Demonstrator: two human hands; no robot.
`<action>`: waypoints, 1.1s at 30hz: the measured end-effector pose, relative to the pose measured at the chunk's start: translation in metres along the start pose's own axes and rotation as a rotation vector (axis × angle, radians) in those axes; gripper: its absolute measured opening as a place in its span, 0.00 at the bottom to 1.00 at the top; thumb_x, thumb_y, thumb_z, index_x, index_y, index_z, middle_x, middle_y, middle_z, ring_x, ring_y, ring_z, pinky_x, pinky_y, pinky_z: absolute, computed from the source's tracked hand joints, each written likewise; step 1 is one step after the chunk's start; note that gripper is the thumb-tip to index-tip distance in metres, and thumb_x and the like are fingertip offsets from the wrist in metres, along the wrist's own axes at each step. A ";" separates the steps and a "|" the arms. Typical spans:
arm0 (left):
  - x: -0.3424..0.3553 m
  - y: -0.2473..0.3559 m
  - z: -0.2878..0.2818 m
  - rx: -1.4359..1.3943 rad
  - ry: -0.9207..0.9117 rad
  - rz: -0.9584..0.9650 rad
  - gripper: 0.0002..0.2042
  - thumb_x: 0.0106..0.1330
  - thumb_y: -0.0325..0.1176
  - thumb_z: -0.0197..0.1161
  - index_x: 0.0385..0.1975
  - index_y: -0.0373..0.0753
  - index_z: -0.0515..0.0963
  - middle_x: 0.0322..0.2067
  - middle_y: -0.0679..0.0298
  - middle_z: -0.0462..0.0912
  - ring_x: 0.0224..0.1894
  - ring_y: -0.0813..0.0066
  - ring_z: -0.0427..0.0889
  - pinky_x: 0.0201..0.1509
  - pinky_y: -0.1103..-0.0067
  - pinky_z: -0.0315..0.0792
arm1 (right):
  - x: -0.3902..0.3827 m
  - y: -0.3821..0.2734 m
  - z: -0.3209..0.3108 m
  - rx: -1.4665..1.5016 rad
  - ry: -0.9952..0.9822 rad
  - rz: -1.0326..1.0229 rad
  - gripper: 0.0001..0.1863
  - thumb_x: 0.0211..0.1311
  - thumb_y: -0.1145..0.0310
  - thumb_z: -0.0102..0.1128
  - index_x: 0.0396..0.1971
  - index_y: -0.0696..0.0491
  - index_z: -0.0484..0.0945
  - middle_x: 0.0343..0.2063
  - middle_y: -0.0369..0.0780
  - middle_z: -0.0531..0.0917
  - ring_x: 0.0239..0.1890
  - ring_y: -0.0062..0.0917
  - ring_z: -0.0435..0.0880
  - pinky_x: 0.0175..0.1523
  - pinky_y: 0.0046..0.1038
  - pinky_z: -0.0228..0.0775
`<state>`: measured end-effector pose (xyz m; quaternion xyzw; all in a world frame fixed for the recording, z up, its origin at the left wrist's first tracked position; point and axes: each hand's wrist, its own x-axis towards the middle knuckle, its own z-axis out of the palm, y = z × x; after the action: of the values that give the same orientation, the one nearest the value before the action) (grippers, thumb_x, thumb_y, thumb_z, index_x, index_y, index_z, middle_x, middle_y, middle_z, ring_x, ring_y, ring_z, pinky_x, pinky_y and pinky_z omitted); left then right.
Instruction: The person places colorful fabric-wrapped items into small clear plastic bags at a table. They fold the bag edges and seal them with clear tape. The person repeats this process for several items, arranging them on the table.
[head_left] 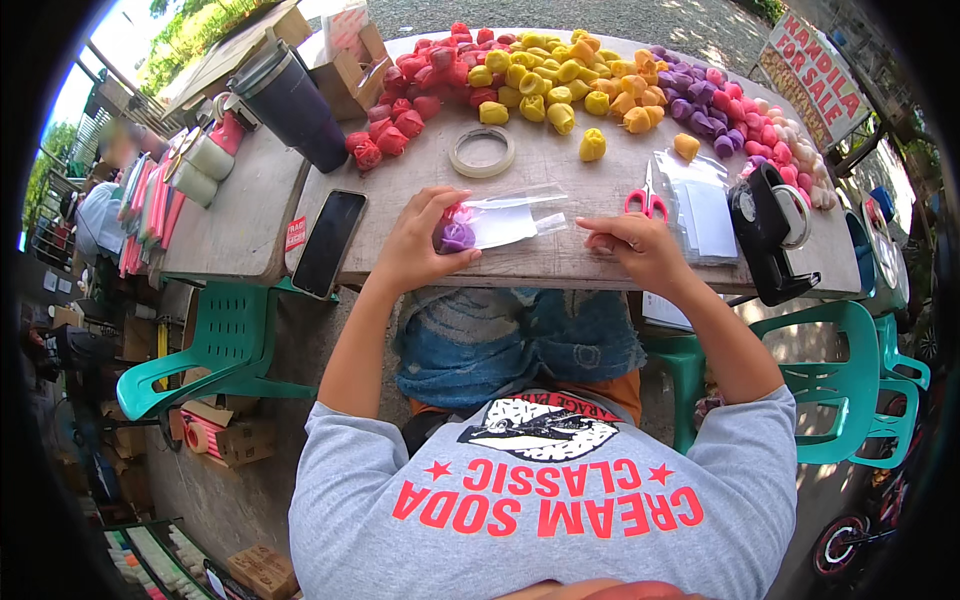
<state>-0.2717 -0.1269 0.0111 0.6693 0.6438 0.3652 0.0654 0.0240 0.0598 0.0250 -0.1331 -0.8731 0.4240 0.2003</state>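
My left hand [428,238] is closed around one end of a clear plastic bag [543,197] lying low over the table. Inside that end are a purple rose-shaped candle [457,237] and a pink one partly covered by my fingers; a white card [503,226] fills the middle. Just off the bag's other end is my right hand [640,248], its index finger stretched toward the bag and the other fingers loosely curled. Nothing shows in it. Red-handled scissors [647,200] lie right beyond that hand, next to a stack of clear bags with white cards [708,215].
Red, yellow [592,145], orange and purple rose-shaped candles heap along the table's far side. A tape roll [482,152] lies mid-table. At right stands a black tape dispenser [768,230]; at left, a phone [330,243] and dark tumbler [292,105]. Green chairs [225,335] flank me.
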 end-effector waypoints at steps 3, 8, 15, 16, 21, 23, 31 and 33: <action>0.000 0.000 -0.001 0.011 0.001 0.010 0.35 0.52 0.42 0.77 0.61 0.40 0.72 0.56 0.55 0.73 0.61 0.55 0.74 0.66 0.67 0.67 | 0.002 -0.006 0.006 0.089 0.058 0.034 0.17 0.63 0.83 0.56 0.49 0.53 0.83 0.31 0.40 0.86 0.42 0.28 0.86 0.50 0.27 0.76; -0.001 0.003 0.000 0.029 0.011 0.013 0.34 0.52 0.41 0.77 0.61 0.41 0.72 0.56 0.55 0.73 0.60 0.55 0.74 0.65 0.67 0.69 | 0.005 0.003 -0.001 0.005 0.073 -0.044 0.12 0.69 0.69 0.50 0.31 0.59 0.79 0.25 0.42 0.83 0.31 0.32 0.83 0.43 0.32 0.74; -0.001 0.005 0.000 0.043 0.029 0.010 0.34 0.53 0.42 0.76 0.61 0.42 0.72 0.55 0.56 0.74 0.57 0.54 0.76 0.63 0.66 0.70 | 0.015 0.001 -0.006 -0.127 0.123 0.030 0.21 0.75 0.62 0.46 0.22 0.58 0.74 0.19 0.43 0.79 0.25 0.34 0.78 0.38 0.33 0.70; -0.002 0.005 0.001 0.049 0.028 0.008 0.34 0.53 0.42 0.76 0.61 0.42 0.72 0.55 0.56 0.74 0.57 0.54 0.76 0.63 0.66 0.70 | 0.020 0.000 -0.009 -0.150 0.155 0.043 0.19 0.74 0.62 0.49 0.23 0.57 0.75 0.19 0.43 0.79 0.26 0.33 0.79 0.37 0.32 0.70; -0.002 0.004 0.001 0.055 0.032 0.003 0.34 0.52 0.41 0.76 0.60 0.42 0.72 0.55 0.56 0.74 0.57 0.54 0.76 0.62 0.66 0.70 | 0.049 0.004 -0.025 -0.283 0.313 -0.021 0.11 0.65 0.67 0.65 0.44 0.52 0.80 0.41 0.44 0.81 0.40 0.33 0.82 0.44 0.30 0.74; -0.002 0.005 0.000 0.050 0.020 -0.008 0.34 0.52 0.40 0.77 0.60 0.40 0.72 0.55 0.54 0.74 0.57 0.54 0.76 0.62 0.66 0.71 | 0.061 0.005 -0.036 -0.364 0.264 0.063 0.22 0.62 0.66 0.67 0.55 0.51 0.76 0.54 0.45 0.77 0.51 0.38 0.79 0.55 0.33 0.73; -0.001 0.007 0.001 0.059 0.033 -0.029 0.34 0.51 0.42 0.76 0.60 0.43 0.73 0.55 0.57 0.75 0.56 0.54 0.76 0.62 0.66 0.69 | 0.102 0.037 -0.035 -0.562 0.286 -0.002 0.22 0.61 0.62 0.67 0.53 0.53 0.77 0.53 0.46 0.77 0.60 0.42 0.74 0.66 0.39 0.64; -0.002 0.007 0.001 0.054 0.034 -0.036 0.34 0.51 0.42 0.76 0.60 0.43 0.73 0.55 0.58 0.75 0.56 0.54 0.76 0.63 0.65 0.69 | 0.102 0.031 -0.031 -0.615 0.214 0.052 0.21 0.61 0.62 0.66 0.52 0.54 0.77 0.53 0.46 0.78 0.60 0.42 0.74 0.66 0.40 0.64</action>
<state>-0.2656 -0.1292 0.0132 0.6527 0.6665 0.3577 0.0429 -0.0496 0.1410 0.0416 -0.2536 -0.9306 0.1288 0.2305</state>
